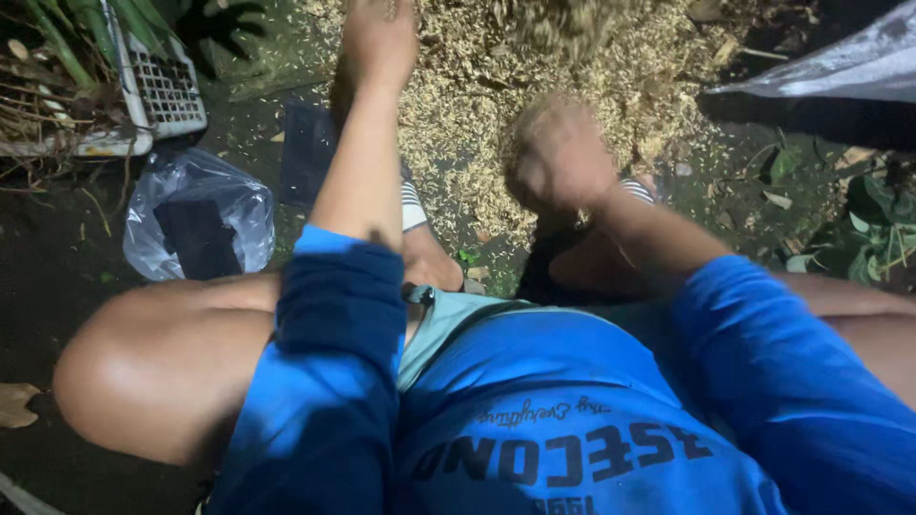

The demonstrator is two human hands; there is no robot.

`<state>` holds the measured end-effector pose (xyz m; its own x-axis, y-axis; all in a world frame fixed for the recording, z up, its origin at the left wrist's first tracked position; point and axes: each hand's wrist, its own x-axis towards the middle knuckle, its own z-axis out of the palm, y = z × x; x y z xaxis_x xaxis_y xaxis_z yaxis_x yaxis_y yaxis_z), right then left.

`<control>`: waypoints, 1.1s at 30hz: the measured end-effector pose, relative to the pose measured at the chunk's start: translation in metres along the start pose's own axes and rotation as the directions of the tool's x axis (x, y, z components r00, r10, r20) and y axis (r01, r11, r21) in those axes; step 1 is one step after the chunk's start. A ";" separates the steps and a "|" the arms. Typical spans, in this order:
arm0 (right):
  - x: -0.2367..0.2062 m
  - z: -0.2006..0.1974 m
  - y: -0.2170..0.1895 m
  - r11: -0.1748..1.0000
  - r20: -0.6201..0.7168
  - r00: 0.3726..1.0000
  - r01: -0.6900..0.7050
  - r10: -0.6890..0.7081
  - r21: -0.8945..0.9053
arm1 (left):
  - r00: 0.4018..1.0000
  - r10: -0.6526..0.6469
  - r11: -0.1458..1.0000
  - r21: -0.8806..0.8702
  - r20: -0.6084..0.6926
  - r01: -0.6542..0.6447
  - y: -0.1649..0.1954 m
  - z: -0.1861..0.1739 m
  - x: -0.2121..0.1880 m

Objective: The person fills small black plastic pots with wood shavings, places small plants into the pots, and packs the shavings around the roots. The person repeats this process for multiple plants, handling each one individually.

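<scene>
Fingers of the right hand [558, 157] curl shut, blurred, over the husk pile [477, 95]. Left hand [379, 43] reaches farther in, its fingers cut off, state unclear. Most husks lie ungathered; the plastic bag [198, 215] sits well behind.

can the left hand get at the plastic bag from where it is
Probably yes: the left hand is out over the husks, and the plastic bag lies on open ground just left of that arm, nothing between.

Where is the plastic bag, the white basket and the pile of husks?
plastic bag [197, 221], head view, on its clear crinkled front.
white basket [164, 91], head view, on its grid wall.
pile of husks [468, 105], head view, on the pale heap between the two hands.
</scene>
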<state>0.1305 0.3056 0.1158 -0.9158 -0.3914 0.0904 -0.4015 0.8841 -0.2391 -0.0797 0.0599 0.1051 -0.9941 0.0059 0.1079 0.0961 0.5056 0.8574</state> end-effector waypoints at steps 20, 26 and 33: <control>0.057 -0.022 0.054 0.988 0.065 0.987 -0.140 0.145 -0.072 | 0.540 -0.774 0.208 0.672 -0.331 0.711 -0.063 -0.121 -0.059; 0.044 0.005 0.015 0.980 0.053 0.987 -0.160 0.155 0.116 | 0.903 -0.426 0.695 0.618 -0.058 0.367 -0.092 -0.124 -0.042; 0.043 -0.003 -0.005 0.839 0.219 0.945 -0.319 0.244 0.441 | 0.991 -0.113 0.987 0.108 -0.072 0.120 -0.055 -0.104 -0.031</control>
<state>0.0931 0.2849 0.1240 -0.9601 -0.2103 -0.1845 -0.0391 0.7539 -0.6558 -0.0490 -0.0579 0.1064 -0.9924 -0.1135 0.0467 -0.0299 0.5928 0.8048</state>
